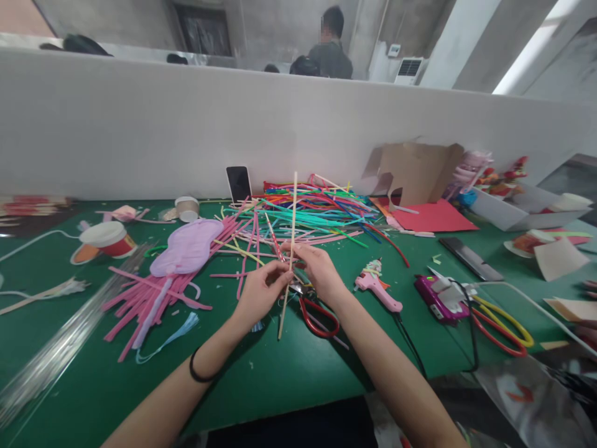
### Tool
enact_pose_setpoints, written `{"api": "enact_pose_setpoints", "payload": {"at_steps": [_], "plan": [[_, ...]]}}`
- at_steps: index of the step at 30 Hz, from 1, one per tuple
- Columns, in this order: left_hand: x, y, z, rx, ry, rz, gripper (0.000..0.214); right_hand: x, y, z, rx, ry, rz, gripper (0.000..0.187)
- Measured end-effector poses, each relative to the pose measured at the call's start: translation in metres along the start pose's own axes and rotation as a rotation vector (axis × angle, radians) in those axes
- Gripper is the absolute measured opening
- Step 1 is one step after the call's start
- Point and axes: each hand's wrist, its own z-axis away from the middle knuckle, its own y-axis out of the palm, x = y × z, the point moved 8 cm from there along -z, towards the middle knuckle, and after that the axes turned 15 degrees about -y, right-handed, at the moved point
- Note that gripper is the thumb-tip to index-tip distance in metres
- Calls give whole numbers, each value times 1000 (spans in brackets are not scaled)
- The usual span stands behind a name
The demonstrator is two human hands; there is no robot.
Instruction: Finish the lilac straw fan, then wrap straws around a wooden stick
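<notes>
My left hand and my right hand meet above the green table, both pinching a long thin wooden stick that stands nearly upright between them. A thin red strip seems to run along the stick near my fingers. Red-handled scissors lie on the table just under my right wrist. Behind my hands spreads a heap of coloured pipe cleaners. A black band circles my left wrist.
A pink glue gun lies to the right, then a magenta device with red and yellow loops. Pink strips and a lilac pad lie left, beside paper cups. A phone leans on the white partition; a person stands beyond it.
</notes>
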Motion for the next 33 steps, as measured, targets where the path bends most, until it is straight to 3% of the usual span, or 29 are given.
{"api": "enact_pose_setpoints", "payload": {"at_steps": [5, 12, 22, 30, 33], "plan": [[3, 4, 4, 50, 13, 34, 20, 4, 2, 2, 71, 33, -120, 29], [9, -5, 3, 2, -26, 104, 23, 0, 2, 3, 97, 94, -241, 31], [3, 3, 9, 103, -43, 141, 23, 1, 2, 5, 51, 35, -223, 27], [3, 7, 10, 105, -27, 66, 21, 5, -8, 4, -35, -148, -46, 21], [4, 7, 9, 102, -28, 90, 20, 6, -7, 5, -34, -116, -2, 24]]}}
